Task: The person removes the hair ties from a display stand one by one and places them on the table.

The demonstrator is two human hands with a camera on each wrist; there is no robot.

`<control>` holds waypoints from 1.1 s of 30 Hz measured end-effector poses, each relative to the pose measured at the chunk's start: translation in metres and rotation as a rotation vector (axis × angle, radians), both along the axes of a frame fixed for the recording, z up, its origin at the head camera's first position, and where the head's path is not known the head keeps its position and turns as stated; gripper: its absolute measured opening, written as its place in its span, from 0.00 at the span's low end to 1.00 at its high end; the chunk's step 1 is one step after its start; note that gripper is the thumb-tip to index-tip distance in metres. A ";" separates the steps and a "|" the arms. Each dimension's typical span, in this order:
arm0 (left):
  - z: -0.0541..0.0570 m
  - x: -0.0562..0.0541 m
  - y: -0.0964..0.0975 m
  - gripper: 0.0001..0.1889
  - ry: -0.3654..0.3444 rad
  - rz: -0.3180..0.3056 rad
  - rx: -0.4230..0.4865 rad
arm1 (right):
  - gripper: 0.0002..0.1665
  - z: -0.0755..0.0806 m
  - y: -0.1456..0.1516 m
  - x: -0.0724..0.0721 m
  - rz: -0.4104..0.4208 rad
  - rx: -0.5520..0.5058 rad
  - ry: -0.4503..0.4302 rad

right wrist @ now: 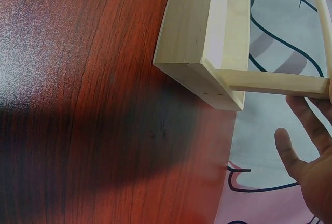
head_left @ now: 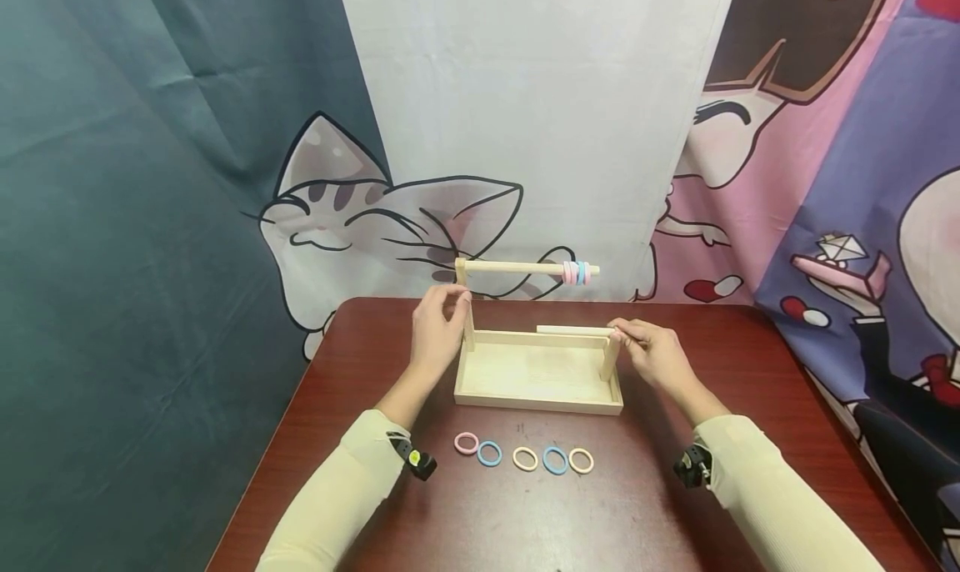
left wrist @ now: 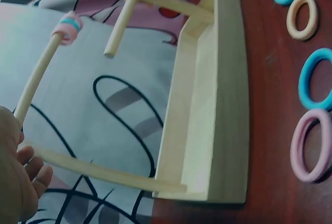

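A light wooden rack has a shallow tray base (head_left: 536, 404), with a tall post (head_left: 469, 326) at left and a shorter post (head_left: 611, 359) at right. My left hand (head_left: 438, 326) pinches the tall post near its top, just under the upper rod (head_left: 517, 267). Pink and blue rings (head_left: 576, 273) sit near that rod's free right end. With my right hand (head_left: 656, 351), I hold the short post's top, where a bare lower rod (head_left: 573, 330) points left. In the right wrist view, the right hand's outer fingers (right wrist: 306, 123) spread away from the short post (right wrist: 277, 83).
On the red-brown table (head_left: 517, 522), loose rings lie in a row before the tray: a pink ring (head_left: 467, 444), a blue ring (head_left: 490, 454), a cream ring (head_left: 525, 459), another blue ring (head_left: 555, 461) and another cream ring (head_left: 581, 461). A printed curtain (head_left: 540, 138) hangs behind.
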State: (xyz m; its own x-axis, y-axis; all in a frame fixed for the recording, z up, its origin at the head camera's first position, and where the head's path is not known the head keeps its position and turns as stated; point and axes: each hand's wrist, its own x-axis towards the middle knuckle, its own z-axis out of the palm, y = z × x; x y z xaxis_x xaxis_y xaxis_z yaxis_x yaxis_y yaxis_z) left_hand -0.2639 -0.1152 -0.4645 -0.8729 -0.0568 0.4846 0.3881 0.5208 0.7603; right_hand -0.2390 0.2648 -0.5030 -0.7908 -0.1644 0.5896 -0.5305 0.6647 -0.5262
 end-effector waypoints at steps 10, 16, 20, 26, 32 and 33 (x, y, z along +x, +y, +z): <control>0.008 -0.021 -0.011 0.22 0.016 0.004 0.129 | 0.12 -0.003 0.001 0.000 0.002 -0.004 0.005; 0.013 -0.032 -0.008 0.23 0.048 -0.028 0.080 | 0.12 -0.004 0.001 -0.001 0.005 -0.005 0.010; 0.017 -0.038 -0.002 0.21 0.051 -0.043 0.080 | 0.13 -0.004 0.002 -0.001 -0.002 -0.010 -0.001; 0.021 -0.046 0.006 0.20 0.051 -0.052 0.124 | 0.12 -0.003 0.002 -0.002 -0.007 0.006 -0.004; 0.025 -0.051 0.007 0.18 0.018 -0.059 0.134 | 0.11 -0.001 0.001 -0.003 -0.007 0.011 -0.004; 0.026 -0.051 0.006 0.18 0.004 -0.063 0.143 | 0.11 -0.001 0.001 -0.003 -0.008 0.011 -0.006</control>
State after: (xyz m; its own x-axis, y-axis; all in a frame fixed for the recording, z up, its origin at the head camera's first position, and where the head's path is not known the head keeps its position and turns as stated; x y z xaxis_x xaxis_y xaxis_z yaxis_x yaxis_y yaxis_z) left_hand -0.3147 -0.1087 -0.4387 -0.8749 -0.0710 0.4790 0.4197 0.3823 0.8233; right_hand -0.2420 0.2659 -0.5037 -0.7956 -0.1646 0.5831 -0.5221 0.6746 -0.5219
